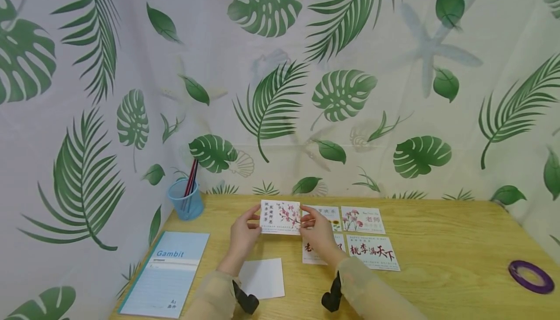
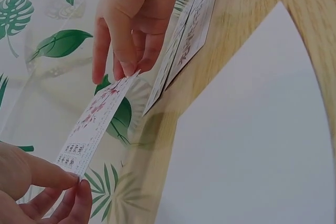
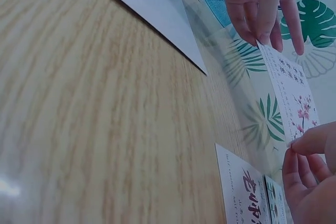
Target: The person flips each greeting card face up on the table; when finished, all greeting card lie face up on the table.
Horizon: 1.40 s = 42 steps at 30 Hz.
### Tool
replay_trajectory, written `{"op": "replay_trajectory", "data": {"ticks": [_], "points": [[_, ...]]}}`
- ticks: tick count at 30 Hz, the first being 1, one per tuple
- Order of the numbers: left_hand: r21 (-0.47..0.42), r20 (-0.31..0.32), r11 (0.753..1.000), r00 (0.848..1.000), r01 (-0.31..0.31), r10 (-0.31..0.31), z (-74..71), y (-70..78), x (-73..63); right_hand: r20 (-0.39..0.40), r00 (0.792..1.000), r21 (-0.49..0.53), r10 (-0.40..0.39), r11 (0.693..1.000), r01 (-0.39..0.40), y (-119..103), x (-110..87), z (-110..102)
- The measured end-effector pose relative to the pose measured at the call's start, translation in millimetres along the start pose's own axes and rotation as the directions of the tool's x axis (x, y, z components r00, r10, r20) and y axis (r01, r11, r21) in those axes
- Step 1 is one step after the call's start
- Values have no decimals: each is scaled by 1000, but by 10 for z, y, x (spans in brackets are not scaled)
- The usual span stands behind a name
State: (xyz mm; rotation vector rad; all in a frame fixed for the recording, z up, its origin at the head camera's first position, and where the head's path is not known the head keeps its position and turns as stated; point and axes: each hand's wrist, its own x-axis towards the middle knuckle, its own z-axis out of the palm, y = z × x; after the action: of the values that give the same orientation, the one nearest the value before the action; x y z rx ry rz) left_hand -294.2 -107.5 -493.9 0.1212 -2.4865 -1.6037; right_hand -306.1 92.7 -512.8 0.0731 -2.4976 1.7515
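Note:
Both hands hold up one greeting card (image 1: 280, 218) with pink blossoms and dark lettering, raised off the table. My left hand (image 1: 243, 235) pinches its left edge between thumb and fingers. At the opposite edge, my right hand (image 1: 318, 232) pinches it the same way; the left wrist view shows this right hand (image 2: 137, 19) with fingertips on the card's corner. A blank white card (image 1: 264, 278) lies on the table below the left hand. Beyond and under the right forearm lie several printed cards, among them a carnation card (image 1: 361, 220) and one with large red lettering (image 1: 373, 252).
At the left lies a light blue notebook (image 1: 165, 274). Behind it a blue mesh cup (image 1: 186, 203) holds pens. A purple tape ring (image 1: 531, 276) lies at the far right of the wooden table (image 1: 455, 242). A leaf-patterned cloth (image 1: 280, 174) hangs behind.

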Motion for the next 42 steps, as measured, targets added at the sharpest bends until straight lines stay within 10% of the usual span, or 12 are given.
{"op": "replay_trajectory", "data": {"ticks": [14,42], "points": [[64,78,996,995,-66,61,53,-12,144,18,1000,-129,-11,992,13,23,102,-54],[141,176,990,984,-9,-16,73,-192,276,81,997,-317,14,948,12,99,256,26]]}}
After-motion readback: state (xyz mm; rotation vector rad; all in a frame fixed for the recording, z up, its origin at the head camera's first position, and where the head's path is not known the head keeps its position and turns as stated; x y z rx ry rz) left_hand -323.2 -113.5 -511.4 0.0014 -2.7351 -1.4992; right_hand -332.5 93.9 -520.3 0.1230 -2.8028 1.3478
